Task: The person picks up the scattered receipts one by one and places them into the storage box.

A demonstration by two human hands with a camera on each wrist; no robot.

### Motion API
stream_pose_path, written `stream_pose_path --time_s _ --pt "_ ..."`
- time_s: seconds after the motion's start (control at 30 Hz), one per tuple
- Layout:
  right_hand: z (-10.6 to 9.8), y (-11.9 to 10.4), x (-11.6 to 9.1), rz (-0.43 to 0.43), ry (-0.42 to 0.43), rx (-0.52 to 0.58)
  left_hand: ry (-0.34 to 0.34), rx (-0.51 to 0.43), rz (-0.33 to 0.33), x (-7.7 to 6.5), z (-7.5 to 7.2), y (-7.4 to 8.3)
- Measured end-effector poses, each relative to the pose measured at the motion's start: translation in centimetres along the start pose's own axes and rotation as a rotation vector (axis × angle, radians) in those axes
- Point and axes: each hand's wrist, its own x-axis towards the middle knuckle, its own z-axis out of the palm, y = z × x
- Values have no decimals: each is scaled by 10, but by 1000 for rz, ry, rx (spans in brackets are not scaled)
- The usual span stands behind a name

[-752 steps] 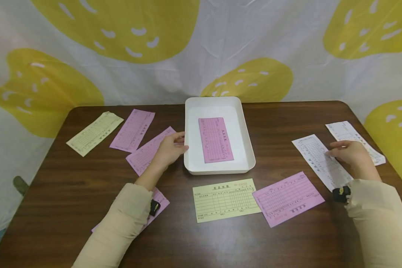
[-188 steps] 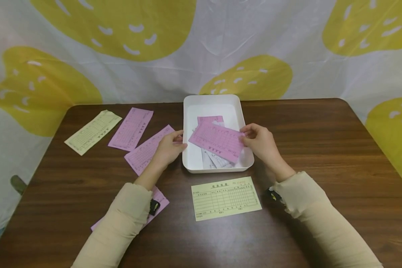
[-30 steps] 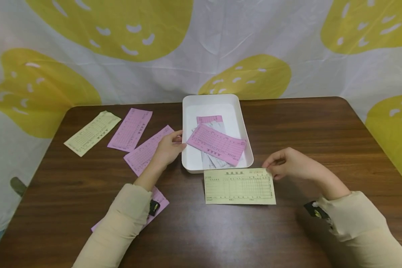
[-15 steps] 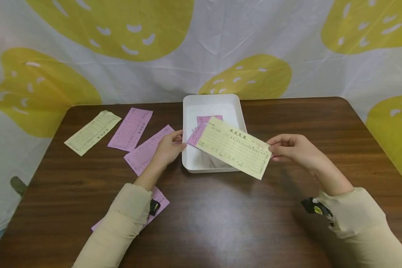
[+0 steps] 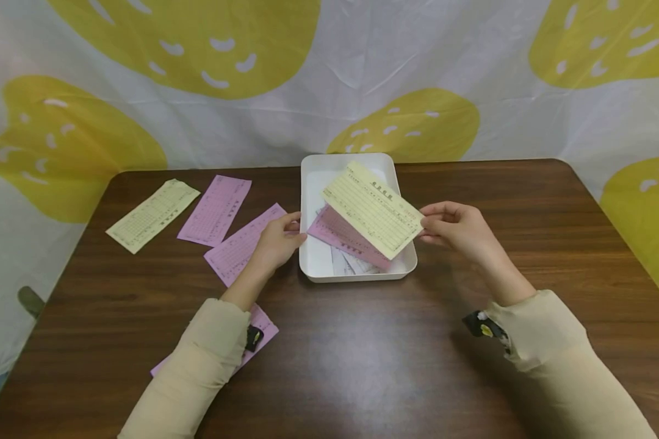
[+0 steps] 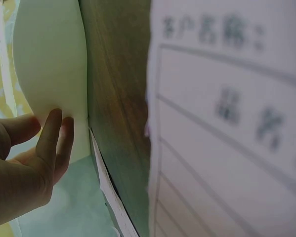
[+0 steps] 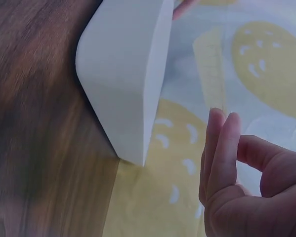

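A white tray (image 5: 304,262) stands at the table's back middle, holding pink and white paper forms. My left hand (image 5: 277,244) holds the tray's left rim; in the left wrist view, its thumb is at the edge and its fingers are against the outer wall. My right hand (image 5: 461,231) pinches a yellow receipt form (image 5: 373,210) by its right corner. That form slants above the tray, covering much of a pink form (image 5: 343,238) underneath. White forms (image 5: 357,264) peek out below. In the right wrist view, the yellow form (image 7: 212,69) rises thin from my fingertips.
To the left lie another yellow form (image 5: 152,216), a pink form (image 5: 215,210) and a second pink one (image 5: 241,247) partly behind my left hand. A further pink form (image 5: 260,332) lies under my left forearm. A patterned cloth (image 5: 241,134) hangs behind the table.
White forms and a pink form from the right went into the tray. Within the last second, my right hand carried the yellow form from the table's front up and leftward over the tray. My left hand stayed.
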Motion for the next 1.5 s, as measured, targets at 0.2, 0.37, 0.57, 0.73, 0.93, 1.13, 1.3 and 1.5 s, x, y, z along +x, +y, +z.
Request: stream_pose_path --time_s 0.2,0.37,0.57,0.73,0.93,1.13,1.3,1.5 --pt "16 1 9 -12 9 6 1 4 9 1 0 -1" --pt "29 5 15 -20 11 24 3 8 21 2 0 -2" --pt "36 12 20 -18 10 12 5 3 12 0 0 -1" --pt "40 16 23 2 12 -10 1 -6 -6 1 1 0" --pt "42 17 23 15 -3 -37 1 -3 -18 2 1 0" --pt "42 16 22 14 -35 -46 7 1 -21 2 2 1" --pt "41 15 21 4 -40 -102 9 0 -19 1 3 2" --pt "36 13 18 -24 -22 -162 6 2 -13 4 4 1"
